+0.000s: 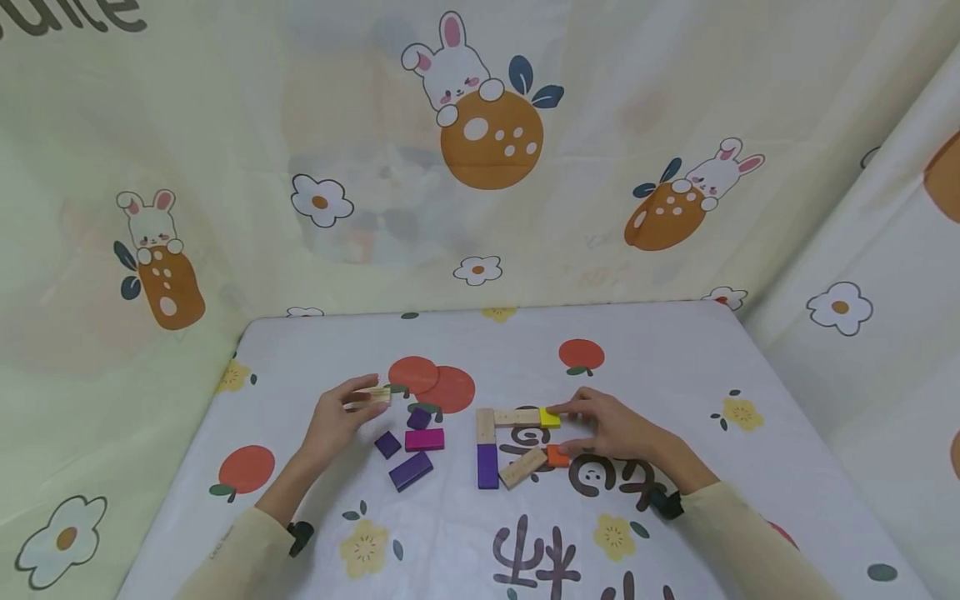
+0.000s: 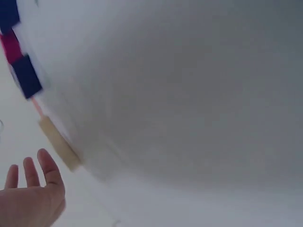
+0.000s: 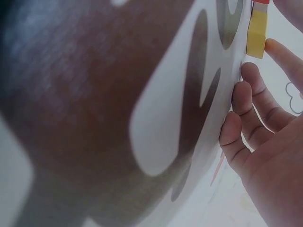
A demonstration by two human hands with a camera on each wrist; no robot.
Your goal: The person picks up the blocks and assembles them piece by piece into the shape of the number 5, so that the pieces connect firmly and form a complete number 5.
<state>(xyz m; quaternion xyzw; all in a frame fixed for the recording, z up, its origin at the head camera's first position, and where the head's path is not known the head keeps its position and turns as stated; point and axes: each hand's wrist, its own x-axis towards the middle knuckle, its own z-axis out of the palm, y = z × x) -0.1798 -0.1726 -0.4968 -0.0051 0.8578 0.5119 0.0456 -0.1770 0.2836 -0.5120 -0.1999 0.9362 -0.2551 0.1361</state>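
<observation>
My left hand [image 1: 337,417] is beside a plain wooden block [image 1: 381,395], its thumb and fingers on either side. In the left wrist view the fingers [image 2: 32,174] are extended and look apart from a wooden block [image 2: 59,143] near them. With the index finger at a yellow block [image 1: 550,418] and the thumb at an orange block [image 1: 557,455], my right hand [image 1: 615,427] is spread across the right end of a block outline. That outline has an upright wooden block [image 1: 485,426], a horizontal one [image 1: 517,418], a purple block [image 1: 487,467] and a slanted wooden block [image 1: 523,468].
Between the hands, loose blocks lie left of the outline: a pink block [image 1: 424,439], a long purple block [image 1: 411,471] and two small purple blocks, one [image 1: 387,444] left of the other [image 1: 419,418]. A printed cloth [image 1: 660,350] covers the table. A patterned curtain hangs behind it.
</observation>
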